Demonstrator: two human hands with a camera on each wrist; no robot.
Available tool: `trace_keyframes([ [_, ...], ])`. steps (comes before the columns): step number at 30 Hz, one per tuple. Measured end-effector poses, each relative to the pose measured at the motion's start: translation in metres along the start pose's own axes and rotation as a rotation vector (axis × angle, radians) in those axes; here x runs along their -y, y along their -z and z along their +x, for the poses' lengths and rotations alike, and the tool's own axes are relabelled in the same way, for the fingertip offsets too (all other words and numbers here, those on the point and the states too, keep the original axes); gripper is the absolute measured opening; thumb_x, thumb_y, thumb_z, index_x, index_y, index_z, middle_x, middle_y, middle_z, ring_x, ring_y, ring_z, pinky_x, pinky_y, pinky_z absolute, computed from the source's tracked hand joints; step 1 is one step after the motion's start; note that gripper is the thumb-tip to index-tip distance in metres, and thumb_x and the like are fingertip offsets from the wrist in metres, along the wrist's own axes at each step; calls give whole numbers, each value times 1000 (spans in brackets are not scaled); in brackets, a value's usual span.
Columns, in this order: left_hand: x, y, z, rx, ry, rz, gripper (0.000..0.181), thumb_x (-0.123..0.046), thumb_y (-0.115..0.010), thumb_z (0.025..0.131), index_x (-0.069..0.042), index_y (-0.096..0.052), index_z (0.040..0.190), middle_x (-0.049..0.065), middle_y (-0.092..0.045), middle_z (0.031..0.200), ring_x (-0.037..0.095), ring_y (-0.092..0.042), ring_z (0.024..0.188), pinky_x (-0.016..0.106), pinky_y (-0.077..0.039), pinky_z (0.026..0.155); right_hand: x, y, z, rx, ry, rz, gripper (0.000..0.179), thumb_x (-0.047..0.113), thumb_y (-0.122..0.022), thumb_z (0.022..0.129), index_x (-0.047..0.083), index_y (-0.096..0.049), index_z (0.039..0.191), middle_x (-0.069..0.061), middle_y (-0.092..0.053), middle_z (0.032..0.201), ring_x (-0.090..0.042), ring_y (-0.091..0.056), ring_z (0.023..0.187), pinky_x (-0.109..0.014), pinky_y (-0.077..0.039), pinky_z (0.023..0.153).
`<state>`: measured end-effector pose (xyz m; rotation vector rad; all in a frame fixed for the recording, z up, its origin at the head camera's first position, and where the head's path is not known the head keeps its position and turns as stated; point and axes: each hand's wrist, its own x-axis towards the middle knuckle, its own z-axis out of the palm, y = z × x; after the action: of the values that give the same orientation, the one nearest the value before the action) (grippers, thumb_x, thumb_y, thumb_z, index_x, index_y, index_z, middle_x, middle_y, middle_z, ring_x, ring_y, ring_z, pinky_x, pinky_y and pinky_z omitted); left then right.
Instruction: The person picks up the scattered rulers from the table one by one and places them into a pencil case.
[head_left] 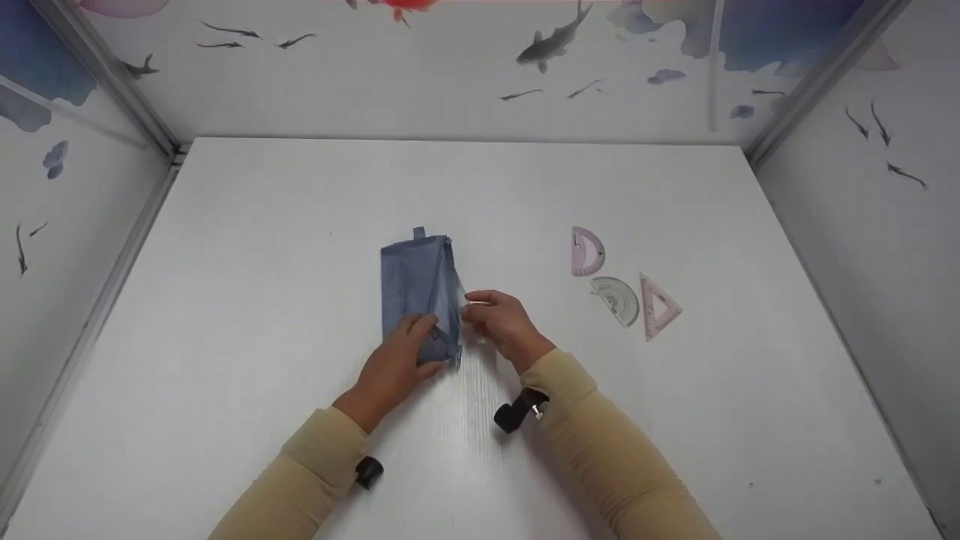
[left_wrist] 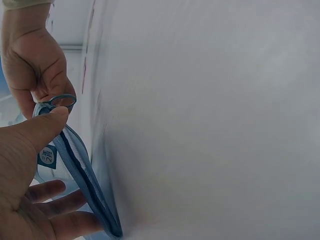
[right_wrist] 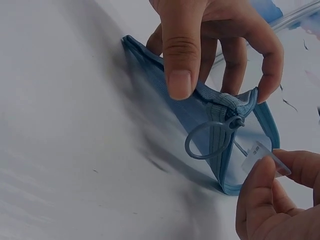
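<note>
A blue zippered pencil pouch [head_left: 409, 277] lies lengthwise on the table, its zippered side gaping to the right. My left hand [head_left: 394, 367] grips the pouch near its closer end, thumb along the zipper edge in the left wrist view. A ring-shaped zipper pull [right_wrist: 188, 145] hangs at that end. With thumb and fingertips, my right hand [right_wrist: 280, 195] pinches a clear plastic ruler [right_wrist: 254, 159] with printed marks, right at the pouch's mouth. Part of the ruler is hidden by the fingers and the pouch edge.
To the right on the white table [head_left: 262, 300] lie a pink protractor [head_left: 579, 259], a clear protractor [head_left: 621, 302] and a pink set square [head_left: 652, 321]. White panels with painted fish [head_left: 555, 46] enclose the back and sides. Black wrist mounts [head_left: 514, 415] stick out from the sleeves.
</note>
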<state>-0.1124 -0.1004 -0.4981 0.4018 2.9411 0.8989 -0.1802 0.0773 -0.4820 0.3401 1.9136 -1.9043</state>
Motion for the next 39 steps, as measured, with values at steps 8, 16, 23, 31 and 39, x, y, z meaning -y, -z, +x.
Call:
trace_keyframes([
  [8,0,-1,-1,-24,-27,-15,66,-22,-78,82,-10,-44,138,18,-47,133,33,-57,114,46,-51,88,-1,-5,1,11,33,-14,40,1,-66,85,-4,-60,124,-9,-68,96,-13,-57,74,-24,-48,67],
  [16,1,-3,0,-19,-12,-10,68,-24,-79,81,-10,-44,138,19,-47,135,33,-56,116,47,-50,91,-2,-3,0,34,29,-38,41,2,-65,86,-3,-59,126,-20,-66,113,-15,-62,83,-30,-51,80],
  [23,1,-3,0,-18,-4,-11,68,-24,-79,81,-11,-44,138,19,-47,135,33,-56,117,47,-49,92,0,-1,-1,36,34,-36,43,3,-66,85,-2,-59,127,-18,-66,115,-16,-63,87,-30,-51,80],
  [31,0,-2,0,-8,4,-21,68,-23,-79,81,-12,-44,139,18,-47,136,32,-55,118,47,-48,94,2,5,-3,40,49,-23,40,1,-64,86,-3,-59,126,-15,-67,110,-17,-62,88,-34,-51,86],
  [39,1,-2,0,-9,-16,-9,68,-23,-79,82,-10,-44,138,20,-49,133,33,-56,117,46,-49,93,4,12,-7,33,72,-47,38,2,-63,88,-3,-58,126,-12,-66,106,-22,-64,94,-36,-52,87],
])
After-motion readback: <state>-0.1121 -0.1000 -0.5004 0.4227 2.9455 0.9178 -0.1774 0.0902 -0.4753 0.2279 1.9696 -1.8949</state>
